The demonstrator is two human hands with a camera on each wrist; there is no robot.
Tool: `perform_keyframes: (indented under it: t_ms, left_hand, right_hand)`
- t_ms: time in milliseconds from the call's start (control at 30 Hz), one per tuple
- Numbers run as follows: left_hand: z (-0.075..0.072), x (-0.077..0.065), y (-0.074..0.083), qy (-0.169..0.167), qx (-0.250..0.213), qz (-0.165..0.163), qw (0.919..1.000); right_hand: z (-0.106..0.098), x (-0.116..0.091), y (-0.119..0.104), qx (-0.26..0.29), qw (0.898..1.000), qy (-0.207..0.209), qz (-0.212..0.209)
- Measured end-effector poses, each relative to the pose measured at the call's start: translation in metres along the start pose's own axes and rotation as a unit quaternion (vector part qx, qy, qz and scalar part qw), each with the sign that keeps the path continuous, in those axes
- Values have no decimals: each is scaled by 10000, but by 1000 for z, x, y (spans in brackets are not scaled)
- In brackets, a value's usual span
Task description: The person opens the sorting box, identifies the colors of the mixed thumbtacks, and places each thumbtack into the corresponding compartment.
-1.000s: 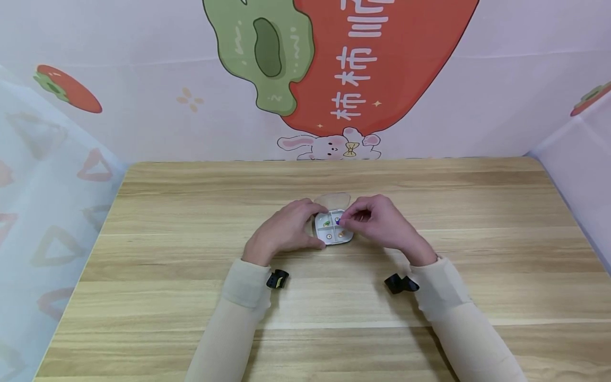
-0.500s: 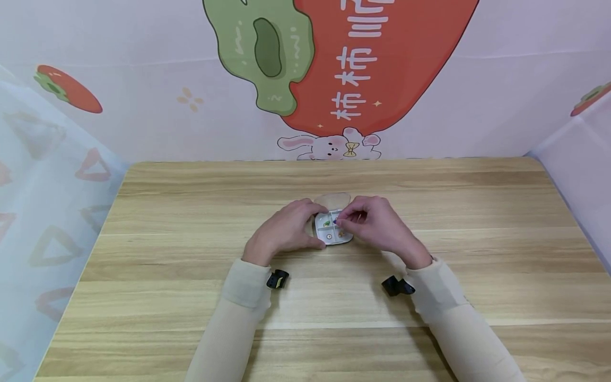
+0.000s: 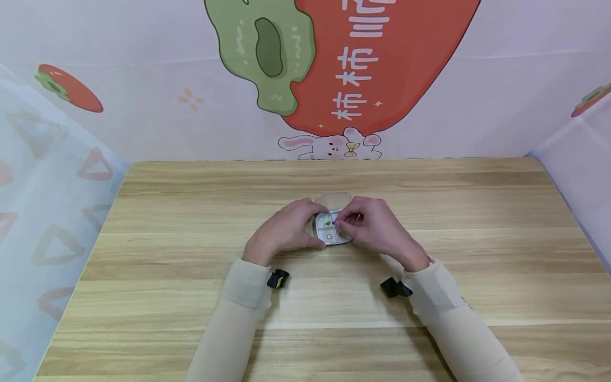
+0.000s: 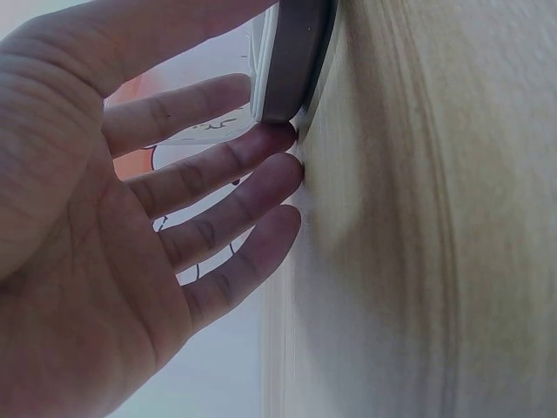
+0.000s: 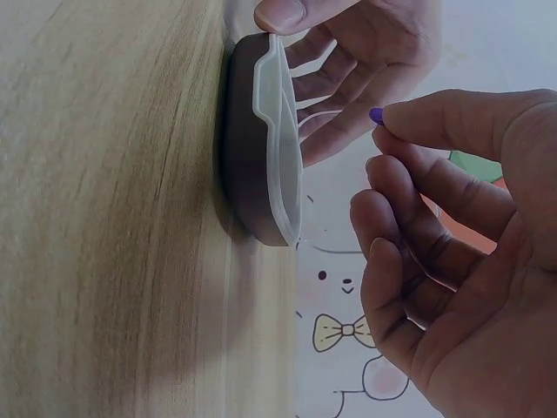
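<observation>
A small white pill box (image 3: pixel 322 233) with a dark base sits on the table, its clear lid (image 3: pixel 333 200) tipped back at the far side. Dividers split it into compartments; a green piece (image 3: pixel 327 224) lies in the far left one and a small round piece (image 3: pixel 330 236) in the near left. My left hand (image 3: pixel 288 227) holds the box by its left side, thumb at the near edge and index finger at the far edge. Over the right half, my right hand (image 3: pixel 377 225) pinches a tiny purple bead-like piece (image 5: pixel 377 116) between thumb and index finger, hiding the right compartments.
The wood-grain table (image 3: pixel 181 318) spreads around both hands. A white printed cloth (image 3: pixel 157 116) with a large red persimmon picture (image 3: pixel 401 69) hangs behind the table's back edge. Black wrist cameras (image 3: pixel 278 278) sit at both cuffs.
My right hand has moved slightly left and toward me over the box, carrying the purple piece toward the middle divider. The left hand and the box have stayed in place.
</observation>
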State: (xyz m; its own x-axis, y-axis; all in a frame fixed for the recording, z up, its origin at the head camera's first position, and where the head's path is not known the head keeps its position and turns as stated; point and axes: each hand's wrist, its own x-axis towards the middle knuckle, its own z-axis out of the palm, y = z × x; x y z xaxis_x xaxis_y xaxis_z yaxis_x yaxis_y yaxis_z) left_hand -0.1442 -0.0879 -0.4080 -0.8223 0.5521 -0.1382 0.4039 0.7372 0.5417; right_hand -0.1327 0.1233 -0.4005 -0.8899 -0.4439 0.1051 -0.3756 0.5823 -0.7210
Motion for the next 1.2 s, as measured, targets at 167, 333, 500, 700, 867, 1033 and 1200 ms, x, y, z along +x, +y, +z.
perform_keyframes:
  t_ms: [167, 333, 500, 700, 867, 1033, 1200]
  left_hand:
    - [0, 0, 0, 9, -35, 25, 10000]
    - [1, 1, -1, 18, -39, 28, 10000]
    - [1, 1, -1, 20, -41, 22, 10000]
    - [1, 1, -1, 28, -53, 12, 10000]
    - [1, 0, -1, 38, -71, 36, 10000]
    - [1, 0, -1, 33, -70, 66, 9999]
    - [1, 1, -2, 48, -67, 104, 9999]
  right_hand:
    - [1, 0, -2, -70, 10000, -13, -36]
    - [4, 0, -3, -206, 9997, -85, -35]
    - [6, -1, -3, -311, 9994, -137, -4]
    - [10, -1, -3, -540, 9983, -186, -139]
    - [12, 0, -4, -672, 9974, -228, -140]
    - [16, 0, -5, -788, 9963, -305, -171]
    - [20, 1, -4, -1028, 9937, -359, -282]
